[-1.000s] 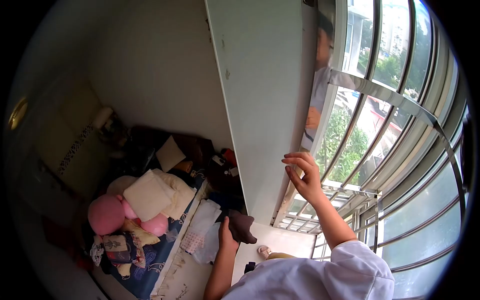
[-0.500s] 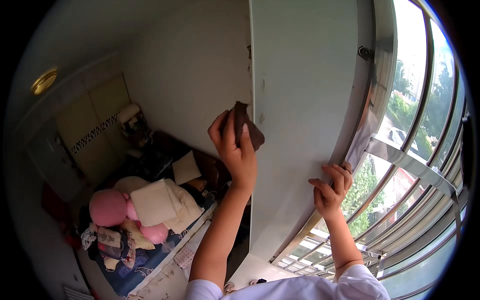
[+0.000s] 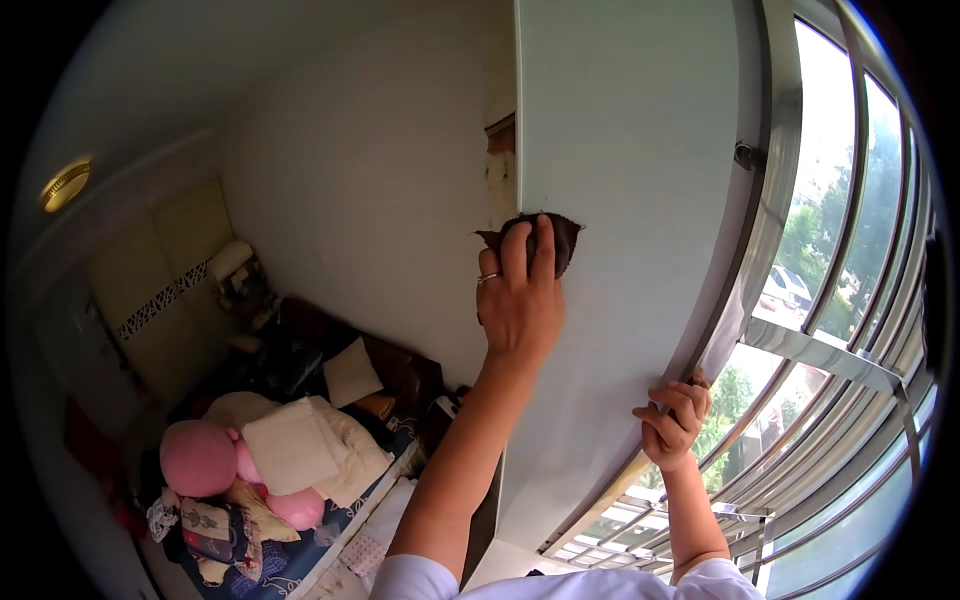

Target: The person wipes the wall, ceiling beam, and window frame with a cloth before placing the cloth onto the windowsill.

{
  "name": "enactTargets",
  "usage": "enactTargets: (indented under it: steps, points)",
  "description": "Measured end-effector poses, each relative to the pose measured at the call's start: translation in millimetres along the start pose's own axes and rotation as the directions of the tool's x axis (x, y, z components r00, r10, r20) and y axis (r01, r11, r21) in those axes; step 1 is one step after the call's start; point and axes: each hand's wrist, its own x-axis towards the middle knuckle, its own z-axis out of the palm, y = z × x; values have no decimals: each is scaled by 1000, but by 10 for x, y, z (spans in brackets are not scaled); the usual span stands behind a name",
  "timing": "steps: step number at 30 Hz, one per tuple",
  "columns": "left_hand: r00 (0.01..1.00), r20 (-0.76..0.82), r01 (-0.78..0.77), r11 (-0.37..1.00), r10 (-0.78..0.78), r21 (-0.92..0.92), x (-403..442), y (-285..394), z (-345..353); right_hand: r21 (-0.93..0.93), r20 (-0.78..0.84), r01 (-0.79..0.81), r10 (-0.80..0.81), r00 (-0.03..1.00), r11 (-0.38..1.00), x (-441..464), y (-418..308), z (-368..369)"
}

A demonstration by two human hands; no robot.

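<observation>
Left hand [image 3: 525, 310] held dark cloth [image 3: 568, 245] against pale panel [image 3: 620, 260] near its edge, fingers spread over bunched fabric; cloth looked light, soft, hardly fragile, best gripped at gathered middle; right hand [image 3: 675, 425], fingers half curled, was beside window frame [image 3: 782, 130], any hold unclear; pink cushion [image 3: 200, 457] lay on bed [image 3: 365, 490]; containers could not be made out

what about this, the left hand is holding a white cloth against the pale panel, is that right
The cloth isn't white: the head view shows it is dark brown. The left hand is indeed holding it against the pale panel.
</observation>
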Motion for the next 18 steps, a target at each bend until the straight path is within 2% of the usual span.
enactTargets:
  steps: [4,6,13,18]
  points:
    - [999,35,-21,999,22,-30,-92,-70,-91,-35,10,-10,11,1000,999,22,-7,-2]
    - [994,111,-11,1000,10,15,-209,-62,-115,-54,7,-6,7,1000,999,27,-21,2]
    - [999,-19,-42,999,42,11,78,-48,-24,-58,6,-7,8,1000,998,-4,-4,-6]
    - [1000,-17,-4,999,4,-34,41,-54,-40,-53,6,-23,23,1000,998,-8,-26,-15]
